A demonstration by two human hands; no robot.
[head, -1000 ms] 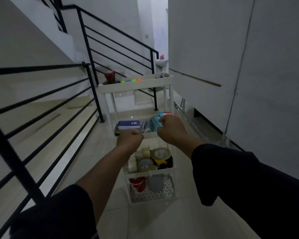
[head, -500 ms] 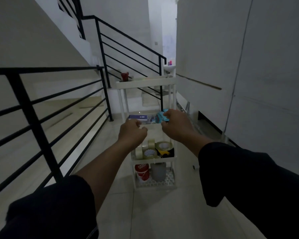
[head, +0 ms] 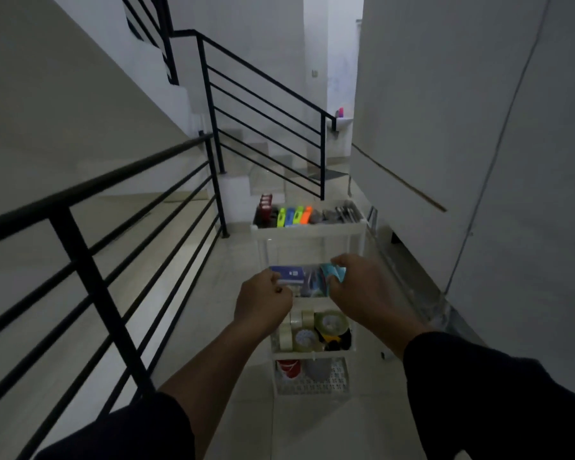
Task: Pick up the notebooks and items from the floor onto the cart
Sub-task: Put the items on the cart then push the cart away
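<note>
white cart [head: 309, 231] with shelves, out in front on the pale tiled floor [head: 246, 260], between a black stair railing [head: 90, 277] on the left and a white wall [head: 462, 127] on the right.

on the top shelf, far side: dark red cups [head: 265, 207] at the left, then a row of bright markers [head: 294, 216] in green, blue and orange, then some grey things [head: 341, 212] at the right, too blurry to name.

on the second shelf: a dark blue notebook [head: 287, 274] lying flat at the left, and a light blue packet [head: 334, 272] at the right, with some blurry bits between.

left hand [head: 263, 303] at the near left edge of that shelf, fingers curled in a fist, just next to the blue notebook. hard to see what sits inside the fingers, so cannot tell about a grip.

right hand [head: 362, 287] at the near right edge, fingers bent down over the light blue packet, touching it. cannot tell about a real hold here.

on the third shelf, below the hands: rolls of clear tape [head: 301, 332] and one big brownish tape roll [head: 332, 323], close together.

on the bottom shelf: a red tub [head: 287, 368] at the left and a grey thing [head: 316, 370] beside it.

black sleeves [head: 498, 393] low and near on both arms.
</note>
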